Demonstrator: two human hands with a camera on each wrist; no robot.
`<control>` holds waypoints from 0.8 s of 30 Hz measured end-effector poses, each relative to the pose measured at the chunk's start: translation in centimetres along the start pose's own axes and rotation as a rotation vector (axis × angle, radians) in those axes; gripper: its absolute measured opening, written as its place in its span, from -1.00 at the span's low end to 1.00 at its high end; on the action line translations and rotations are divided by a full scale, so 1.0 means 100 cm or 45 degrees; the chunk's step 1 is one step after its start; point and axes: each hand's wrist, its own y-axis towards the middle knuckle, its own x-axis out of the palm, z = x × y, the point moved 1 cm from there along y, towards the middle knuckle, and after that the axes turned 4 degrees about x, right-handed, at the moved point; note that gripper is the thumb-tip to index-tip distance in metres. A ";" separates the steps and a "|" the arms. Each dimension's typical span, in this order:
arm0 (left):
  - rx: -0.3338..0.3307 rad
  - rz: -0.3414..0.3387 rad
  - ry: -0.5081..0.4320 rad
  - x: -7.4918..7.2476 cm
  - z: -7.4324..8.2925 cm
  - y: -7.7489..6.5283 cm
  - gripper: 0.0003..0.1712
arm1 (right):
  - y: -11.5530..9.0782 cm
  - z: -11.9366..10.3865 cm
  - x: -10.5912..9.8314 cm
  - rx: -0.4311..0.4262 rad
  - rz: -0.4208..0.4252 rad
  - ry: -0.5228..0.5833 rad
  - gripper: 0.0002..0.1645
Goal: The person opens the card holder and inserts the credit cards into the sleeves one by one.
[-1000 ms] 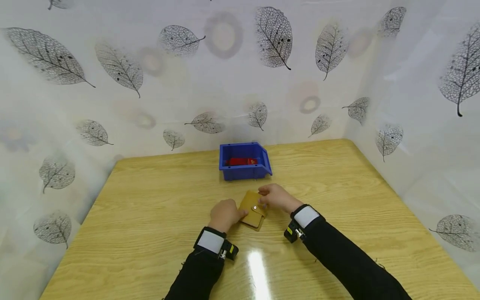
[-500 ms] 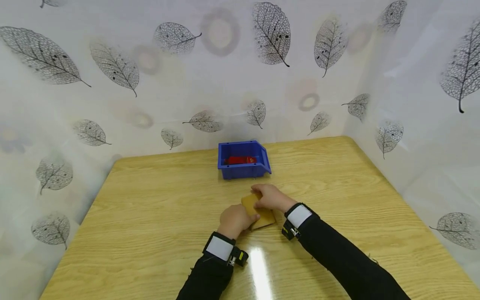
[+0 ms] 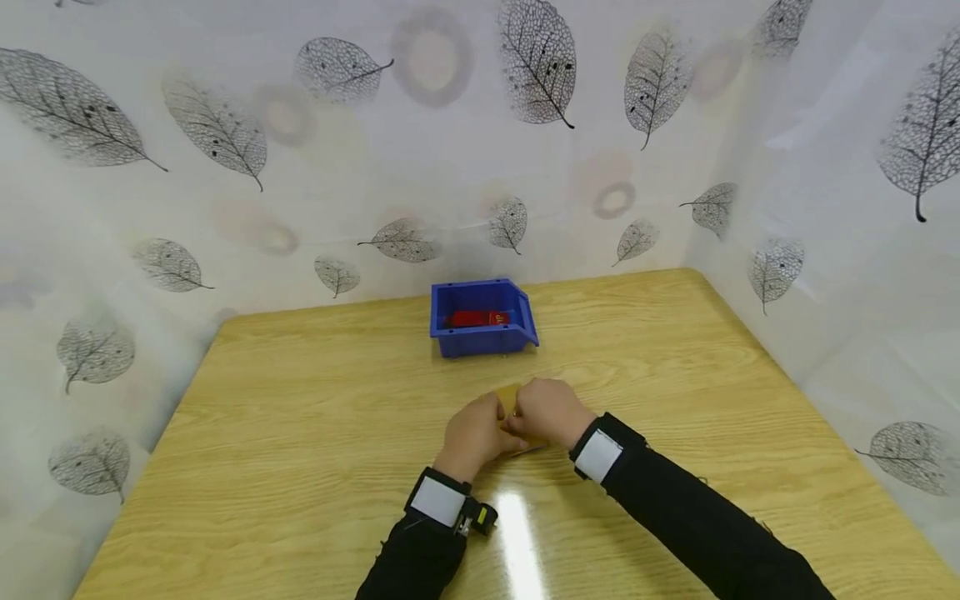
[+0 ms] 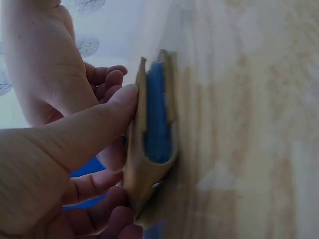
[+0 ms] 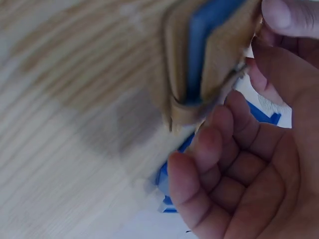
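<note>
A small tan card wallet (image 3: 507,398) with a snap strap is held between both hands over the table, mostly covered by them in the head view. Blue sleeves (image 4: 158,114) show between its covers in the left wrist view. My left hand (image 3: 474,435) grips it, the thumb pressed on one cover and the fingers beneath. From the other side, my right hand (image 3: 551,410) holds the wallet near its strap, fingers curled. In the right wrist view the wallet (image 5: 224,55) stands on edge, its strap end close to the right fingertips (image 5: 207,142).
Behind the hands, a blue open-front bin (image 3: 483,340) stands at the back of the wood-grain table (image 3: 315,400). A red packet with yellowish print (image 3: 477,318) lies inside it. Leaf-printed white sheeting (image 3: 420,183) rises along the back and sides.
The wallet has been turned from lying with its snap side up to being tipped up between the hands. Both hands have drawn together, and the right hand has closed around its strap area.
</note>
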 end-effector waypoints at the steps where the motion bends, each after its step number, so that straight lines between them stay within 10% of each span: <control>1: -0.013 -0.008 -0.006 0.001 0.000 0.000 -0.42 | 0.000 -0.001 0.001 -0.021 0.028 -0.023 -0.43; 13: -0.014 0.001 -0.049 0.005 -0.006 0.003 -0.40 | 0.004 -0.007 0.001 -0.316 -0.029 -0.308 -0.52; 24: -0.010 -0.023 -0.055 0.004 -0.008 0.004 -0.40 | 0.006 -0.006 -0.003 -0.105 -0.103 0.027 -0.55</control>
